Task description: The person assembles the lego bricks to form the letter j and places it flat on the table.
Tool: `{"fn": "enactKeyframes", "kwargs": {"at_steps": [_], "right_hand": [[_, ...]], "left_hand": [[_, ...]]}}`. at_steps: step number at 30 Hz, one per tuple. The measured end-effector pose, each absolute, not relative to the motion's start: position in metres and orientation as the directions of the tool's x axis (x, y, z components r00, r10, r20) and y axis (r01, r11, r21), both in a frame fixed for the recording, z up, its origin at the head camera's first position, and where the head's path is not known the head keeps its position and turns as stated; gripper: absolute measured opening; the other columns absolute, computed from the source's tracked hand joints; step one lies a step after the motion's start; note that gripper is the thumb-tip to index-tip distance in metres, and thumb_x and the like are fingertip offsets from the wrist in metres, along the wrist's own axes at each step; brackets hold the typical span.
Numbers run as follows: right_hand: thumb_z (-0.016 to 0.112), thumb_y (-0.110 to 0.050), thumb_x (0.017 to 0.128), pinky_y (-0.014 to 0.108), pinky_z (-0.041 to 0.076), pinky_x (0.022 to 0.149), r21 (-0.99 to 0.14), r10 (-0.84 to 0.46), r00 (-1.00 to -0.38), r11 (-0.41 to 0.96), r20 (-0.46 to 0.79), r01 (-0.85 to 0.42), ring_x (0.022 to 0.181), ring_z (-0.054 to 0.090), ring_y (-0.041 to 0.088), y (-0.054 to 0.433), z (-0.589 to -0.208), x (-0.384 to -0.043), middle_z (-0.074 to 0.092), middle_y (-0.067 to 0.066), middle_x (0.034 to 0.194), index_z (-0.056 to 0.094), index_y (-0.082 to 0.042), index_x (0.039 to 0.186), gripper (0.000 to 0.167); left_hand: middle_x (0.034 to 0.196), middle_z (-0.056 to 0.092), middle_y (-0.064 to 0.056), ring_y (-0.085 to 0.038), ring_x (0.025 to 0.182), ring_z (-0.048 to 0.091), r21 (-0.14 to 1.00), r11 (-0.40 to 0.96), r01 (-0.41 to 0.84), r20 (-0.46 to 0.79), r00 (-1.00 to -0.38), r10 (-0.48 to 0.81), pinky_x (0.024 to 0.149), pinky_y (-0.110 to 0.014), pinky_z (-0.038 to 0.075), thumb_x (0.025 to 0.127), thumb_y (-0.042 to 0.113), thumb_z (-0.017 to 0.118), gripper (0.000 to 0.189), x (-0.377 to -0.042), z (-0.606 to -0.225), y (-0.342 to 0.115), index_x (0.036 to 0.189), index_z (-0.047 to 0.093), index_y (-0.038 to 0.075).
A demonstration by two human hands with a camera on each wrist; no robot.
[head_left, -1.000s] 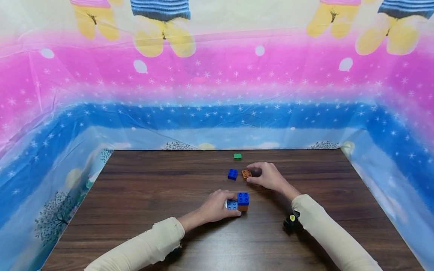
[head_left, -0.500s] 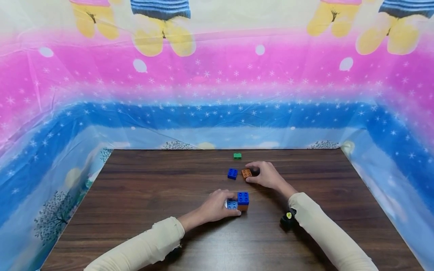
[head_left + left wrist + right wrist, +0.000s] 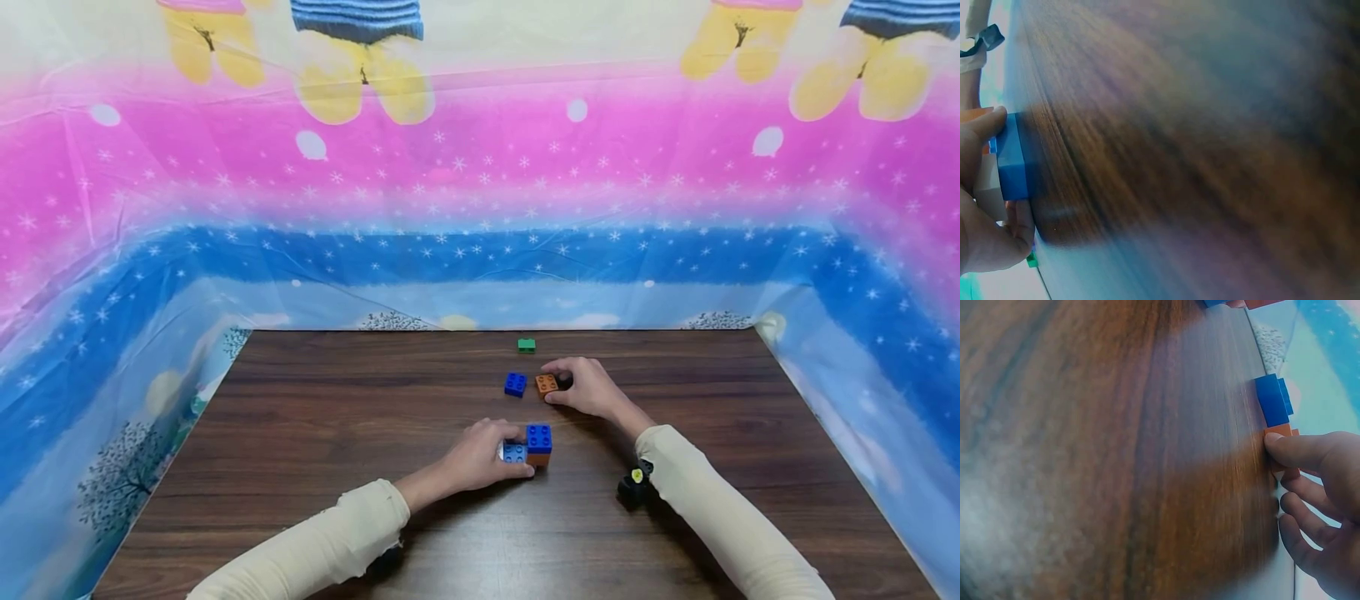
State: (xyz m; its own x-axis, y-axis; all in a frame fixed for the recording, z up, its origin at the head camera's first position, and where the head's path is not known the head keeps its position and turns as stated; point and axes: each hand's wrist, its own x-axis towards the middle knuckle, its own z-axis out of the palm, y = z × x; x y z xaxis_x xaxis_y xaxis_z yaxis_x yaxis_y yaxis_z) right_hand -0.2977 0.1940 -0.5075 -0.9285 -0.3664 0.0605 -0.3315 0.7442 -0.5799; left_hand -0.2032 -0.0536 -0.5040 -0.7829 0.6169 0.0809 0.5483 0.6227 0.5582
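In the head view my left hand [image 3: 480, 457] grips a small stack of toy building bricks near the table's middle. A light blue brick [image 3: 513, 452] sits between its thumb and fingers, with a white brick [image 3: 989, 187] against it in the left wrist view. At the stack's right end, a dark blue brick [image 3: 538, 437] tops an orange one [image 3: 537, 459]. Farther back, my right hand [image 3: 592, 387] pinches a separate orange brick [image 3: 546, 383] between thumb and fingers, low at the tabletop. Just left of that brick lies a loose dark blue brick [image 3: 515, 384].
A green brick [image 3: 527, 346] lies near the back edge of the brown wooden table [image 3: 322, 417]. A printed cloth [image 3: 480, 200] hangs around the table's back and sides. Under the right sleeve is a black wrist device [image 3: 634, 487].
My right wrist has shifted slightly left, its fingers staying on the orange brick. The left hand and its stack have kept their place.
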Motion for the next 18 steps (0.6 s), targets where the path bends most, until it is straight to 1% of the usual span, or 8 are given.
{"fn": "enactKeyframes", "kwargs": {"at_steps": [6,11,16,18], "right_hand": [[0.084,-0.023,0.086,0.045,0.054,0.089,-0.572,-0.361,-0.930,0.750,0.068,-0.332,0.106,0.066,0.025,0.1943,-0.5073,-0.2965,0.070,0.009,0.118,0.071,-0.014,0.129,0.045],[0.084,-0.023,0.086,0.045,0.055,0.085,-0.571,-0.357,-0.931,0.748,0.080,-0.337,0.102,0.065,0.024,0.1973,-0.5074,-0.2959,0.069,0.009,0.116,0.071,-0.013,0.128,0.045],[0.084,-0.025,0.086,0.045,0.055,0.084,-0.571,-0.351,-0.932,0.749,0.089,-0.336,0.102,0.065,0.024,0.1989,-0.5066,-0.2957,0.069,0.009,0.116,0.072,-0.011,0.126,0.043],[0.084,-0.026,0.087,0.045,0.055,0.084,-0.573,-0.342,-0.935,0.750,0.090,-0.329,0.101,0.065,0.024,0.1993,-0.5063,-0.2953,0.069,0.008,0.114,0.072,-0.012,0.124,0.042]], "left_hand": [[0.113,0.073,0.003,-0.013,0.099,0.062,0.555,0.620,0.555,0.089,-0.780,0.619,0.087,-0.036,0.050,0.088,0.045,0.079,0.041,-0.2035,-0.5046,-0.0532,0.118,0.073,0.017],[0.112,0.073,0.004,-0.012,0.096,0.061,0.562,0.613,0.555,0.091,-0.778,0.621,0.085,-0.034,0.049,0.088,0.044,0.079,0.039,-0.2036,-0.5044,-0.0532,0.116,0.074,0.017],[0.112,0.073,0.004,-0.010,0.095,0.061,0.567,0.611,0.552,0.086,-0.778,0.622,0.084,-0.032,0.048,0.089,0.043,0.079,0.039,-0.2037,-0.5040,-0.0534,0.117,0.073,0.017],[0.112,0.073,0.004,-0.011,0.095,0.060,0.568,0.612,0.550,0.084,-0.779,0.622,0.085,-0.033,0.048,0.089,0.043,0.079,0.039,-0.2037,-0.5040,-0.0535,0.117,0.073,0.017]]}}
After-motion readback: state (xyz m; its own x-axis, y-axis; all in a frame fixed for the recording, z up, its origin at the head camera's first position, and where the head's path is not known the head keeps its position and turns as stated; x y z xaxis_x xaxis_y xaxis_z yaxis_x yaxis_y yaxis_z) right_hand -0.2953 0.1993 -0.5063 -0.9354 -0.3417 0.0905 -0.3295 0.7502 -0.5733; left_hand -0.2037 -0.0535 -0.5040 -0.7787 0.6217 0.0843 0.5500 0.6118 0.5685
